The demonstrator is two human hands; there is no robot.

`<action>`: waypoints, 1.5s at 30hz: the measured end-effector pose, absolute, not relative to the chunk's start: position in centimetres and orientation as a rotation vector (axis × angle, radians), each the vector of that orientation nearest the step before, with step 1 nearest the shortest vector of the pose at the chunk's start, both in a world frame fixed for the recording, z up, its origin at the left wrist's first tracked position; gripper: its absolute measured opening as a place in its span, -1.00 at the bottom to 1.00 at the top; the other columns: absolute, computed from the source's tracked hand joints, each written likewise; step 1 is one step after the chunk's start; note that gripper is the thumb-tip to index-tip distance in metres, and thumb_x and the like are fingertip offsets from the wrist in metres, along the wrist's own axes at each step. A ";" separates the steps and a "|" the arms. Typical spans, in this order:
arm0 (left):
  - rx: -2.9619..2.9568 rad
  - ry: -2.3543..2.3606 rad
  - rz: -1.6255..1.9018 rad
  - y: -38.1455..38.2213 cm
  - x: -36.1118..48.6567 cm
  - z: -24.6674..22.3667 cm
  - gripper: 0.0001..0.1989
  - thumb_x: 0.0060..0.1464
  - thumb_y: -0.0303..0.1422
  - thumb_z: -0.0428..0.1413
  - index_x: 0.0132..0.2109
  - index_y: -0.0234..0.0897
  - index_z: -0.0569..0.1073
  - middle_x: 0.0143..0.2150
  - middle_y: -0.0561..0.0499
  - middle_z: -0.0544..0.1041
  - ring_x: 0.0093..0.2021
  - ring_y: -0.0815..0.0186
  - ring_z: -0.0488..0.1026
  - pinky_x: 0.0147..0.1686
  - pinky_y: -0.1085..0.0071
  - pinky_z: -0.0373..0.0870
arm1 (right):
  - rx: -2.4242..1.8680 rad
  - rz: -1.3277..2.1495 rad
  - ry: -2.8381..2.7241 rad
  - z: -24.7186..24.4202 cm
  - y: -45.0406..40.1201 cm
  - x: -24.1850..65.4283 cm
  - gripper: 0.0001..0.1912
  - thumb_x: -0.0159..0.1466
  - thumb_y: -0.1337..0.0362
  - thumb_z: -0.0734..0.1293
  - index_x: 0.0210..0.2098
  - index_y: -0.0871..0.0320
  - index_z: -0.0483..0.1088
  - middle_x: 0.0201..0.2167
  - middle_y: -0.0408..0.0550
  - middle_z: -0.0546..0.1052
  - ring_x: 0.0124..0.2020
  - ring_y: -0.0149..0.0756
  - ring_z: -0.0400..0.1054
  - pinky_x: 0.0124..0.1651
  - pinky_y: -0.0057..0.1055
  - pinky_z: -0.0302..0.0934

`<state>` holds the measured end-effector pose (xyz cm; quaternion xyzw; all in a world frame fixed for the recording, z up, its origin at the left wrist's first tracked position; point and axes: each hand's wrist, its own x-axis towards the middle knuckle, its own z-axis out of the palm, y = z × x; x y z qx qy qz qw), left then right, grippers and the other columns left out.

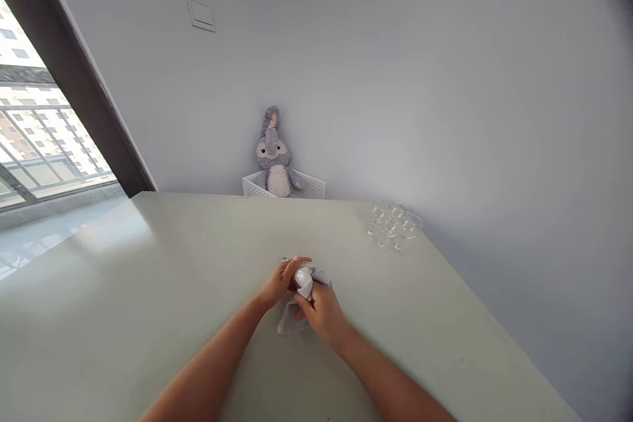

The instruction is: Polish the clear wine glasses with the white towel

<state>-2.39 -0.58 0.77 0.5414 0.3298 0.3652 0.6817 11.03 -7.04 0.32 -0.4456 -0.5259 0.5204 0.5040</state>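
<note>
My left hand (280,282) is closed around what looks like a small clear glass (285,259), of which only a bit shows beyond the fingers. My right hand (322,311) grips a whitish cloth (293,318), bunched up between both hands. Part of the cloth is pressed against the glass at its right end, and a loose corner hangs down below the hands toward the table. The two hands are close together over the middle of the table. Most of the glass is hidden by fingers and cloth.
Several clear stemmed glasses (394,224) stand grouped at the table's back right, by the wall. Behind the pale table (173,290), a grey plush rabbit (277,168) sits in a white perforated basket (310,187). A window (49,138) is at the left.
</note>
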 end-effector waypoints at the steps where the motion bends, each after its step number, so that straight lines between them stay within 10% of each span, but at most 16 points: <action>1: 1.197 0.735 0.821 -0.7 -2.3 0.7 -0.50 0.07 -0.06 -0.09 0.04 -0.26 0.36 -0.48 0.00 0.43 -0.48 0.34 0.36 -0.44 0.41 0.31 | -1.097 1.227 -1.271 0.3 -7.0 11.0 -0.83 0.04 0.17 0.37 -0.47 0.15 0.42 -0.67 -0.13 0.44 -0.62 -0.34 0.33 -0.49 -0.44 0.22; 6: 1.210 0.568 0.888 -1.0 -1.9 1.0 -0.48 -0.02 -0.26 0.11 0.12 -0.09 0.26 -0.03 -0.07 0.39 -0.15 0.28 0.36 -0.18 0.40 0.29 | -0.921 1.567 -0.832 1.1 -5.9 12.2 -0.69 0.06 0.07 0.33 -0.36 0.21 0.38 -0.65 -0.14 0.45 -0.68 -0.40 0.31 -0.59 -0.48 0.21; 13: 1.265 0.803 0.933 -0.7 -1.7 0.6 -0.53 0.06 -0.06 -0.08 -0.05 -0.29 0.43 -0.48 0.00 0.44 -0.46 0.33 0.35 -0.41 0.40 0.32 | -1.068 1.399 -1.131 0.6 -6.6 11.3 -0.70 0.03 0.08 0.36 -0.46 0.22 0.38 -0.69 -0.14 0.44 -0.66 -0.32 0.37 -0.57 -0.47 0.24; 18: 1.142 0.541 0.895 -1.1 -1.7 1.0 -0.53 0.01 -0.24 0.08 0.10 -0.09 0.28 0.00 -0.07 0.36 -0.12 0.27 0.34 -0.17 0.39 0.28 | -0.878 1.569 -0.794 1.4 -6.1 11.8 -0.67 0.05 0.07 0.35 -0.37 0.24 0.36 -0.68 -0.16 0.44 -0.69 -0.40 0.33 -0.60 -0.50 0.24; 24: 1.290 0.681 0.910 -0.8 -1.7 0.6 -0.53 0.05 -0.14 -0.01 0.08 -0.25 0.31 -0.54 0.08 0.33 -0.53 0.44 0.26 -0.51 0.51 0.24 | -0.979 1.458 -1.003 1.4 -6.5 11.6 -0.70 0.04 0.08 0.36 -0.42 0.22 0.37 -0.67 -0.16 0.45 -0.68 -0.37 0.35 -0.58 -0.48 0.24; 32: 1.319 0.558 0.890 -1.6 -1.5 0.8 -0.46 0.00 -0.26 0.08 0.16 -0.10 0.19 -0.23 -0.02 0.40 -0.28 0.32 0.34 -0.27 0.40 0.32 | -0.847 1.602 -0.697 2.0 -5.7 13.0 -0.70 0.07 0.07 0.33 -0.45 0.22 0.34 -0.73 -0.20 0.38 -0.74 -0.49 0.24 -0.62 -0.56 0.18; 40: 1.388 0.770 0.926 -0.9 -1.6 0.3 -0.48 0.07 -0.04 -0.13 0.00 -0.32 0.39 -0.55 0.04 0.37 -0.56 0.39 0.27 -0.55 0.48 0.22 | -1.137 1.167 -1.384 1.2 -7.2 11.7 -0.77 0.06 0.10 0.33 -0.53 0.15 0.36 -0.70 -0.14 0.43 -0.65 -0.35 0.32 -0.54 -0.45 0.19; 45: 1.613 0.912 1.091 -1.0 -2.0 -0.1 -0.60 0.05 -0.16 -0.01 0.02 -0.17 0.39 -0.55 0.04 0.43 -0.46 0.29 0.36 -0.32 0.39 0.29 | -1.194 1.223 -1.123 1.2 -6.0 12.6 -0.69 0.08 0.03 0.29 -0.46 0.18 0.36 -0.76 -0.15 0.41 -0.71 -0.32 0.31 -0.63 -0.46 0.15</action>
